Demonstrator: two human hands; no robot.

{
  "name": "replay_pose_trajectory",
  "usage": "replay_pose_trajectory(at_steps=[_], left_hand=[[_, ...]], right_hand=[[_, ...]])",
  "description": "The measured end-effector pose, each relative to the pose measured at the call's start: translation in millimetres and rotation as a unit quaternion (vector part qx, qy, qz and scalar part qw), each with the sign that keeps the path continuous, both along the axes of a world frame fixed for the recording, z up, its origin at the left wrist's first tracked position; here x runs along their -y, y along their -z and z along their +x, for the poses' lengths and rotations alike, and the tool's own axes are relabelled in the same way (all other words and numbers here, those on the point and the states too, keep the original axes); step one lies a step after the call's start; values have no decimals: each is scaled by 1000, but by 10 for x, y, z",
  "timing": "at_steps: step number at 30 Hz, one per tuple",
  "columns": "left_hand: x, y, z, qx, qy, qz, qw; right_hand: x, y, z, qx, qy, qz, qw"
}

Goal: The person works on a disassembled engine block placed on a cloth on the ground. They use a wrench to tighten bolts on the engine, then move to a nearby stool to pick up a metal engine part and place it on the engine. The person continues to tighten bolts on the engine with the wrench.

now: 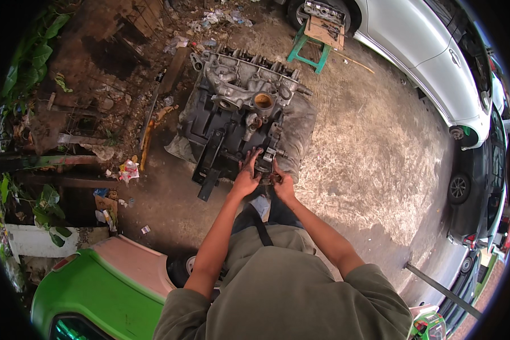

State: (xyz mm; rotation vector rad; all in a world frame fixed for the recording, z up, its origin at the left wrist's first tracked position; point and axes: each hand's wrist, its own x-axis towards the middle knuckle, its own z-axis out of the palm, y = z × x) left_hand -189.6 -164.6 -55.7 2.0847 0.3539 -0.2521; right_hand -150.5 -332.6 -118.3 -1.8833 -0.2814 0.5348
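The engine (241,107) lies on a cloth (300,127) on the ground (368,170). Both hands work at its near edge: the left hand (246,178) and right hand (282,184) have fingers closed on a small metal part (264,164). Open ground lies to the right; scrap (96,124) crowds the left.

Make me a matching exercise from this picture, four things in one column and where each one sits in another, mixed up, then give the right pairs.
Things:
1. engine block
2. green stool
3. white car
4. green vehicle

Places:
A. lower left, beside the person's left arm
B. along the upper right edge
C. on the ground, under the left hand and right hand
D. top centre, bearing a metal part

Pairs: 1-C, 2-D, 3-B, 4-A
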Motion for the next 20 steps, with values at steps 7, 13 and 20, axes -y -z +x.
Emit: replay_pose_trajectory(at_steps=[7,13,20], left_hand=[[-6,41,-4,15,2,1,1000],[5,61,-6,19,-4,-3,1000],[11,146,-19,32,-3,2,999]], right_hand=[[-34,-150,43,-5,-17,-73,997],[-31,-132,125,-6,-31,-33,999],[-217,-424,679,-331,60,31,941]])
